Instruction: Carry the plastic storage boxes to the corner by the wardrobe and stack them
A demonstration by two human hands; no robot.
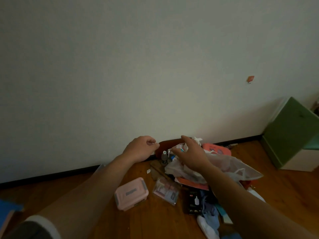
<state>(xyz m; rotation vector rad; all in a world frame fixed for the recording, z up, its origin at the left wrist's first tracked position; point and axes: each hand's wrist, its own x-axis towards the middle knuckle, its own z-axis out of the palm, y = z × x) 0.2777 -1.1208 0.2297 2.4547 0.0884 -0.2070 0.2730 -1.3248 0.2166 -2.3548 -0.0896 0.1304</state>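
Left hand is being held loosely curled near the skirting, thumb against forefinger; whether anything is being pinched cannot be told. Right hand is being held spread, fingers relaxed, over a translucent plastic bag heaped on clutter.

Pink storage box is being seen on the wooden floor below the left wrist: lid on, grey clips at the edges, contents hidden. Clear box is being seen just beside it, tilted, pinkish items showing through. Coral-lidded box is being partly covered by the bag, near the wall.
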